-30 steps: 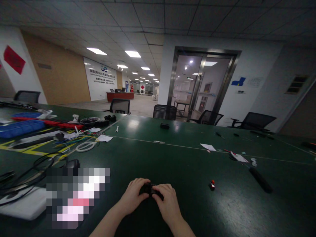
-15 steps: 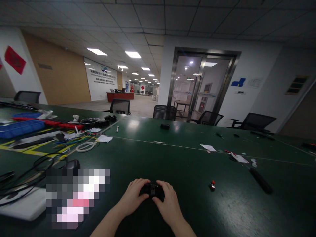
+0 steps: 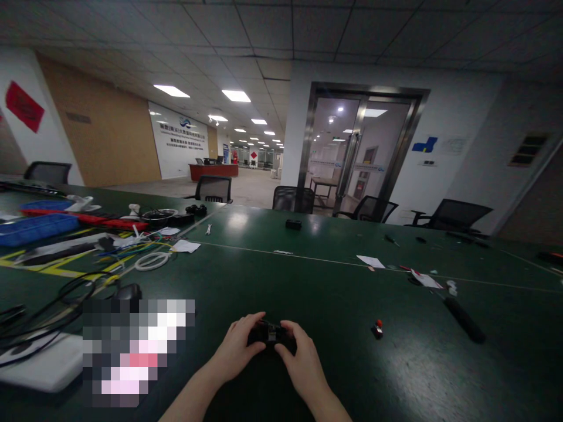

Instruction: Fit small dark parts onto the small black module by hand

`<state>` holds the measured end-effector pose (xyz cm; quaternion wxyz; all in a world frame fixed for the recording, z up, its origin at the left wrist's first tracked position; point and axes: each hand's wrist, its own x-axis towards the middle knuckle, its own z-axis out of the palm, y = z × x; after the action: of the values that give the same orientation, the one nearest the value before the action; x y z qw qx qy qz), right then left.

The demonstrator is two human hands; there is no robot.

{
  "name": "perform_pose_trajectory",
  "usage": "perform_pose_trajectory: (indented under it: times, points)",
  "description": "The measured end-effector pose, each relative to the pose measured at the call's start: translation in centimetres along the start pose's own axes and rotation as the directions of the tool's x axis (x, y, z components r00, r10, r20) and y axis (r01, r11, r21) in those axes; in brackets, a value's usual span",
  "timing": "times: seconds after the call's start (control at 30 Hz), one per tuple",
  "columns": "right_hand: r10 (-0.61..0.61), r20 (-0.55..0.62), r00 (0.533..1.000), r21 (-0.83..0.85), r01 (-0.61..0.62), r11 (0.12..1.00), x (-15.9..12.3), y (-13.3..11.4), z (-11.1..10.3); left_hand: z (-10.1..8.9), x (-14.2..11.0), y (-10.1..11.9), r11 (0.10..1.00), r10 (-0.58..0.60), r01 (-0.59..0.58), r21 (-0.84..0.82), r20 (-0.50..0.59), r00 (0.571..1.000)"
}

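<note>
Close to the near table edge, a small black device (image 3: 272, 333) with a shiny metallic patch at its middle sits between both hands. My left hand (image 3: 237, 346) grips its left end, with the thumb in front and the fingers curled over the back. On the opposite end, my right hand (image 3: 303, 354) holds it the same way. The palms and fingers hide both ends, and its exact kind cannot be made out. Off to the right lies a small red and silver piece (image 3: 377, 329), apart from the hands.
Cables (image 3: 57, 305), a white box (image 3: 48, 363) and a blurred-out patch fill the left side. Beyond them are a blue tray (image 3: 39, 230) and a small wrench (image 3: 209, 230). A black-handled tool (image 3: 464, 319) and paper (image 3: 370, 261) lie to the right; a black block (image 3: 293, 224) is farther back.
The thumbs have drifted slightly apart, and the left fingertips have risen a little, showing more of the device's upper edge. Both hands still hold it in about the same place.
</note>
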<state>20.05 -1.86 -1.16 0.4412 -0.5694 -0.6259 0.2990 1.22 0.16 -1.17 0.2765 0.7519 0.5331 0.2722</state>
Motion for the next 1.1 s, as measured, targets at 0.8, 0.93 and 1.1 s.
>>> perform_pose_trajectory:
  times: [0.8, 0.93, 1.1]
  points:
    - [0.044, 0.04, 0.998, -0.01, -0.043, 0.999, -0.1, 0.0, -0.2, -0.5, -0.3, 0.5, 0.994, -0.107, 0.109, -0.026, 0.043, 0.993]
    - [0.101, 0.084, 0.991, -0.051, -0.097, 0.994, 0.0, -0.2, -0.2, -0.5, -0.2, 0.8, 0.993, -0.115, 0.116, -0.033, 0.049, 0.992]
    - [0.123, 0.152, 0.981, -0.106, -0.107, 0.989, 0.2, -0.8, -0.5, -0.3, -0.1, 0.7, 0.994, -0.109, 0.11, -0.01, 0.034, 0.993]
